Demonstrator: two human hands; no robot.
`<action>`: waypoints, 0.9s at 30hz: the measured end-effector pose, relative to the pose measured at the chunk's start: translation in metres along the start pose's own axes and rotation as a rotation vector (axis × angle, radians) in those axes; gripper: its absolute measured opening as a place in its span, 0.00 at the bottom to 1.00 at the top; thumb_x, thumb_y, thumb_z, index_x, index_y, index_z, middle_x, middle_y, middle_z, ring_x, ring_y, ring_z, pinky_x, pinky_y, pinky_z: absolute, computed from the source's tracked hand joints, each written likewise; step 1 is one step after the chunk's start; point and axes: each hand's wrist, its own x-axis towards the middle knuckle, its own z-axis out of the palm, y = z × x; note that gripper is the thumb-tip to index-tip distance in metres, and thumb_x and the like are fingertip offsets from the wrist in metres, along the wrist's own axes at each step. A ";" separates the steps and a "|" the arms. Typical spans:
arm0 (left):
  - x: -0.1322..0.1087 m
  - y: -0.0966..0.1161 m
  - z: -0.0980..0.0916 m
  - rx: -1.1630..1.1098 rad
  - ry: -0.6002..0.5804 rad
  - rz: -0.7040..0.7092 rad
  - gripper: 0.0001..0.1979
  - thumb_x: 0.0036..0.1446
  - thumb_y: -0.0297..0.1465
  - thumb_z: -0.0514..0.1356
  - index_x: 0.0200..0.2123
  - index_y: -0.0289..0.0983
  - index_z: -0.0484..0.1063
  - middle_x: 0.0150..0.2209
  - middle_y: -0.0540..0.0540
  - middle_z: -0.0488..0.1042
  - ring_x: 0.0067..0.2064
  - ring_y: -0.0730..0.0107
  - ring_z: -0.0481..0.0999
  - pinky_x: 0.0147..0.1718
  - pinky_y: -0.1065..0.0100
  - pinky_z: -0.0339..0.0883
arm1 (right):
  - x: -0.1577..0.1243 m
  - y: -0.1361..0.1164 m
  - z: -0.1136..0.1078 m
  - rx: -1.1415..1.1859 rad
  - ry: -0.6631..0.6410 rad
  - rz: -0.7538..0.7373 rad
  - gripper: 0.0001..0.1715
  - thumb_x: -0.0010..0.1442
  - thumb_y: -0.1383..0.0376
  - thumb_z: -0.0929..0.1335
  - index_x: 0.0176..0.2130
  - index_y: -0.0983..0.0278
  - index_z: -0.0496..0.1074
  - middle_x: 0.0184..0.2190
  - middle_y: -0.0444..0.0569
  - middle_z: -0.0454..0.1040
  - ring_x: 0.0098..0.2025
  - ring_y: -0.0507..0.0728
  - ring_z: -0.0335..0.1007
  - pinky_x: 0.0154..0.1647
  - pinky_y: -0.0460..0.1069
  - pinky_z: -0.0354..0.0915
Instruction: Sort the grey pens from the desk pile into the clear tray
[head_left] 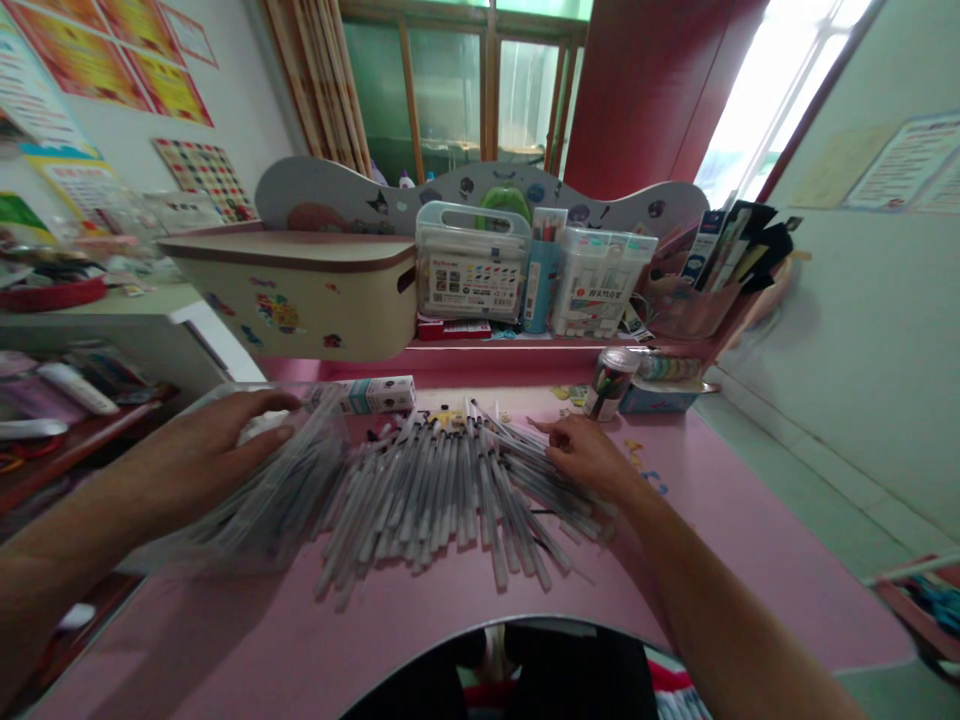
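Observation:
Many thin translucent pen refills (435, 490) with dark tips at their far ends lie fanned out on the pink desk. At left, a clear plastic box (262, 560) holds more refills (289, 480) in a slanting pile. My left hand (217, 440) is over this box, its thumb and forefinger apart, with a white thing partly showing between them. Its other fingers are hidden. My right hand (589, 455) rests against the right end of the fan, touching refills there. Its forefinger points left, apart from the thumb, and the remaining fingers are mostly hidden.
Behind the refills lies a small white-and-teal carton (379, 394). A clear jar (611, 385) and a blue box (660, 397) stand beyond my right hand. The shelf above carries a lidded cream bin (330, 310), marker cases (472, 270) and a pen holder (690, 305).

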 end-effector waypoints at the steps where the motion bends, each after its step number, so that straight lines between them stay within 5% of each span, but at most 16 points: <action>1: -0.005 0.010 0.002 -0.009 -0.020 0.030 0.19 0.56 0.41 0.56 0.46 0.38 0.74 0.47 0.45 0.78 0.49 0.55 0.74 0.54 0.54 0.61 | -0.001 -0.001 0.000 -0.011 -0.020 -0.017 0.12 0.54 0.68 0.67 0.38 0.66 0.78 0.32 0.50 0.74 0.37 0.56 0.67 0.40 0.48 0.56; 7: -0.031 0.089 0.041 -0.385 -0.063 0.180 0.15 0.59 0.40 0.55 0.43 0.42 0.76 0.45 0.45 0.78 0.46 0.55 0.75 0.49 0.57 0.64 | -0.003 -0.002 0.003 -0.083 -0.052 -0.053 0.22 0.52 0.71 0.67 0.47 0.64 0.76 0.34 0.50 0.76 0.40 0.58 0.67 0.44 0.51 0.54; 13: -0.037 0.152 0.100 -0.703 -0.341 0.246 0.09 0.57 0.30 0.55 0.38 0.39 0.75 0.39 0.46 0.78 0.43 0.62 0.75 0.46 0.62 0.65 | -0.002 -0.003 0.003 -0.049 0.008 -0.021 0.13 0.49 0.71 0.67 0.36 0.65 0.76 0.31 0.49 0.74 0.37 0.57 0.66 0.40 0.49 0.55; 17: -0.035 0.166 0.128 -0.816 -0.440 0.187 0.06 0.54 0.27 0.55 0.31 0.38 0.73 0.32 0.47 0.74 0.37 0.65 0.73 0.39 0.65 0.63 | -0.001 -0.008 0.001 0.120 0.088 0.047 0.02 0.47 0.69 0.67 0.27 0.65 0.71 0.27 0.47 0.71 0.31 0.54 0.64 0.33 0.47 0.55; 23: -0.037 0.165 0.148 -0.784 -0.074 0.222 0.06 0.50 0.23 0.60 0.27 0.40 0.71 0.31 0.48 0.70 0.34 0.64 0.68 0.35 0.66 0.58 | -0.004 -0.024 0.001 0.667 -0.040 0.093 0.01 0.46 0.67 0.66 0.25 0.63 0.66 0.19 0.40 0.64 0.23 0.50 0.59 0.24 0.46 0.53; 27: -0.037 0.157 0.159 -0.957 -0.147 0.083 0.03 0.53 0.30 0.63 0.30 0.39 0.71 0.29 0.49 0.70 0.32 0.66 0.68 0.33 0.67 0.58 | -0.008 -0.034 0.004 1.081 -0.083 0.154 0.07 0.48 0.65 0.66 0.30 0.61 0.63 0.19 0.37 0.65 0.18 0.48 0.55 0.19 0.44 0.50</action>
